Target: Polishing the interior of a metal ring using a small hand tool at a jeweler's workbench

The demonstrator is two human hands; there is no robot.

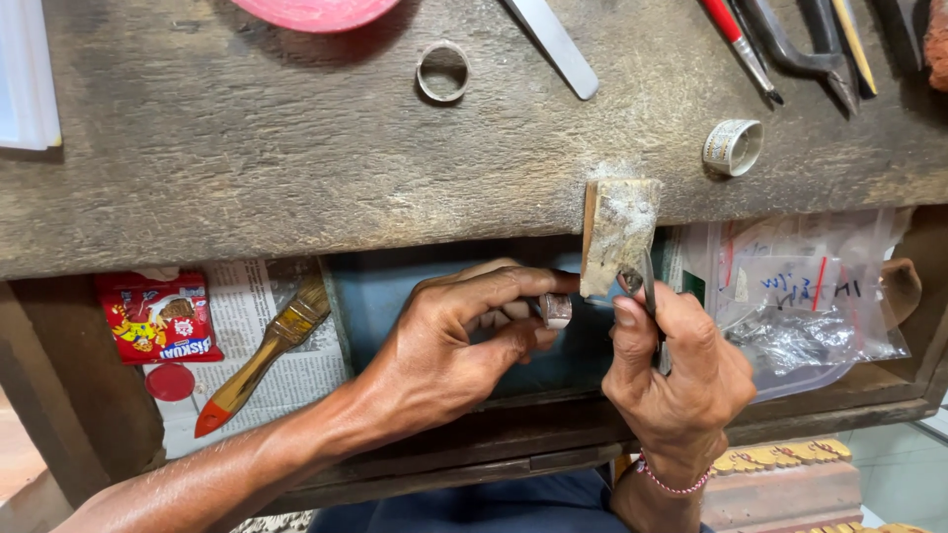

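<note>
A small shiny metal ring (555,310) is pinched in the left hand (449,341), pressed against a dusty wooden peg (617,235) that sticks out from the rough, gray wooden bench (247,168). The right hand (676,370) is closed around a thin metal tool (647,286). Two more rings (442,71) lie on the bench. One paintbrush (262,355) rests on newspaper (259,306) in the open drawer below.
</note>
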